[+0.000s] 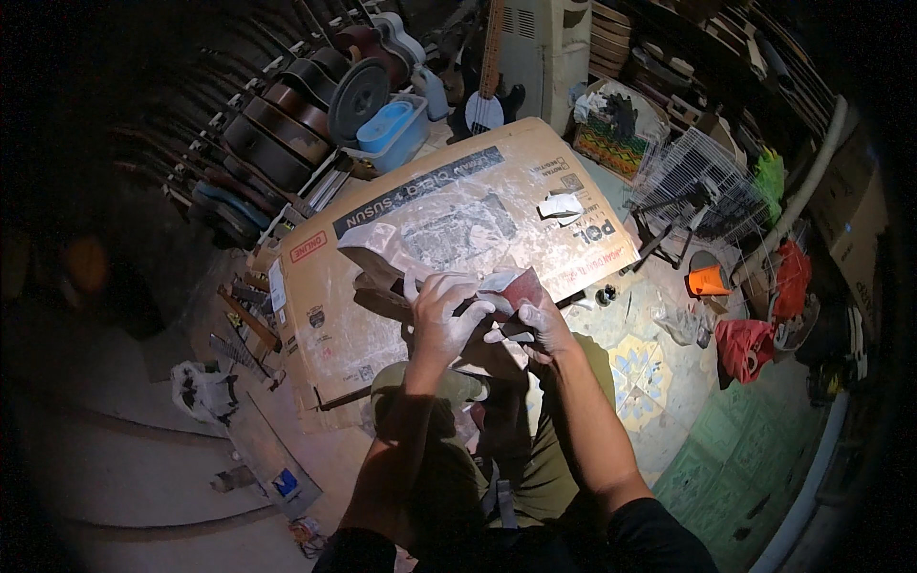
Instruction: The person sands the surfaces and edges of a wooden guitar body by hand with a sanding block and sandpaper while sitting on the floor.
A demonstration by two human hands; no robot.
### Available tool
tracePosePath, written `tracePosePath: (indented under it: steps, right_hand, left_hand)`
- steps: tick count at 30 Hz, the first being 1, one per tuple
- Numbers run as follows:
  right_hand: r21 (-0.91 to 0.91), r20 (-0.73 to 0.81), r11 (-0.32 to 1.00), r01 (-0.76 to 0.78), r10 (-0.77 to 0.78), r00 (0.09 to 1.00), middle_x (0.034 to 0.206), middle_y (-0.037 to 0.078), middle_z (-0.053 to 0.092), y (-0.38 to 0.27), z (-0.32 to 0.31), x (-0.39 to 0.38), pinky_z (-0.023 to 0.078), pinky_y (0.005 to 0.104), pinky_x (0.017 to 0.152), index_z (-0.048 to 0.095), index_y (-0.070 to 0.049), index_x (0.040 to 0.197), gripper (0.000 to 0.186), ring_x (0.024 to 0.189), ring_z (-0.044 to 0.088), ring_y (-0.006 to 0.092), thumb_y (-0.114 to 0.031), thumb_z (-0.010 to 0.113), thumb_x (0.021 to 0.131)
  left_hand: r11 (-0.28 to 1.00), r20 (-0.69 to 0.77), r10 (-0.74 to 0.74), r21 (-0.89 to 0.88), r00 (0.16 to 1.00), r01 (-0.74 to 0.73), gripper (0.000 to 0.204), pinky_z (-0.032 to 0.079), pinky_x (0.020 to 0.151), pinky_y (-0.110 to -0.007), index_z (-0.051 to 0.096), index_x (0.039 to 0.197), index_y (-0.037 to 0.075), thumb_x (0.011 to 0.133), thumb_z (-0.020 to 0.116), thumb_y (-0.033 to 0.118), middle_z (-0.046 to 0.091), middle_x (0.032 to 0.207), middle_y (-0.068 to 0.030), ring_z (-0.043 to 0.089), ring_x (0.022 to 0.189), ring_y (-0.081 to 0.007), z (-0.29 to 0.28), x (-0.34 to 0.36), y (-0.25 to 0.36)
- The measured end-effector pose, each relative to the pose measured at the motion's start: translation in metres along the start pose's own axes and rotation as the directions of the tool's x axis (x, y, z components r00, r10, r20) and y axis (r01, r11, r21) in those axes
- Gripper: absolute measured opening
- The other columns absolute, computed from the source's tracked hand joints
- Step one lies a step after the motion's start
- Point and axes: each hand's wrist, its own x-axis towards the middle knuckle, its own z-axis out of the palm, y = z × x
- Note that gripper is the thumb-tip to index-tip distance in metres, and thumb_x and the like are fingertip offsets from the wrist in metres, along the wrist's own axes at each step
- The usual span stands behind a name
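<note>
A pale, dust-covered workpiece (371, 245) with a curved upper end lies slanted above my lap, its lower part partly hidden by my hands. My left hand (442, 315) has its fingers curled over its middle, coated in white dust. Just to the right, my right hand (538, 329) is closed on a piece of reddish sandpaper (511, 286), held against the workpiece beside my left fingers. Beneath them spreads a big, dusty cardboard sheet (315, 286), with a small crumpled white scrap (561, 207) toward its upper right.
Several guitars (277, 129) stand racked at upper left, beside plastic tubs (392, 129). A banjo-like instrument (484, 112) leans behind the cardboard. At right are a wire rack (697, 167), an orange container (707, 279) and red bags (745, 349). Boards and tools (267, 449) lie at lower left.
</note>
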Motion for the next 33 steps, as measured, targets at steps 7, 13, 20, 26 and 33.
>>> tracePosePath:
  steps: [7,13,20,26,33]
  right_hand:
    - [-0.036,-0.014,0.998,-0.043,0.043,0.999,0.13,0.013,0.061,-0.007,-0.003,-0.004,0.062,0.0364,0.08,0.043,-0.004,0.143,0.099,0.108,0.066,0.0231,-0.047,0.09,0.068]
    - [-0.035,0.053,0.999,-0.033,0.035,0.998,0.114,0.012,0.066,-0.025,-0.001,-0.016,0.059,0.0315,0.071,0.049,-0.004,0.134,0.07,0.093,0.068,0.0194,-0.029,0.083,0.079]
    - [-0.589,-0.252,0.802,0.102,-0.302,0.919,0.112,0.011,0.067,-0.022,-0.027,-0.006,0.05,0.0311,0.092,0.06,0.002,0.121,0.039,0.103,0.064,0.0162,-0.01,0.075,0.088]
    - [-0.92,0.146,0.221,0.324,-0.574,0.806,0.116,0.019,0.066,-0.007,0.001,-0.007,0.05,0.0371,0.094,0.065,0.0,0.123,0.046,0.106,0.065,0.0324,-0.006,0.078,0.079]
    - [-0.926,0.36,-0.088,0.368,-0.506,0.784,0.116,0.019,0.065,-0.005,0.026,-0.018,0.047,0.0434,0.094,0.064,-0.006,0.129,0.057,0.104,0.06,0.038,-0.002,0.074,0.073]
  left_hand:
    - [0.971,0.015,-0.202,-0.127,0.979,0.202,0.036,0.051,0.084,-0.041,0.068,0.097,0.005,0.068,0.087,0.015,0.07,0.094,-0.0087,0.064,0.094,-0.0293,0.0,0.0,0.006]
    - [0.967,-0.004,-0.205,-0.159,0.979,0.201,0.045,0.05,0.082,-0.038,0.067,0.099,0.007,0.062,0.091,0.017,0.07,0.093,-0.0079,0.063,0.09,-0.0285,0.001,0.003,0.012]
    - [0.948,0.152,-0.159,0.3,0.975,0.108,0.067,0.024,0.11,-0.054,0.069,0.112,0.012,0.063,0.083,0.056,0.062,0.123,-0.0088,0.049,0.125,-0.031,-0.006,0.006,0.014]
    - [0.858,0.143,-0.225,0.497,0.964,0.127,0.055,0.026,0.11,-0.056,0.069,0.113,0.013,0.068,0.083,0.042,0.062,0.122,-0.006,0.046,0.131,-0.0343,-0.008,0.001,0.005]
    - [0.897,0.242,-0.235,0.428,0.942,0.114,0.041,0.051,0.095,-0.043,0.071,0.111,0.01,0.074,0.063,-0.005,0.065,0.119,-0.0102,0.052,0.121,-0.038,-0.014,0.008,0.007]
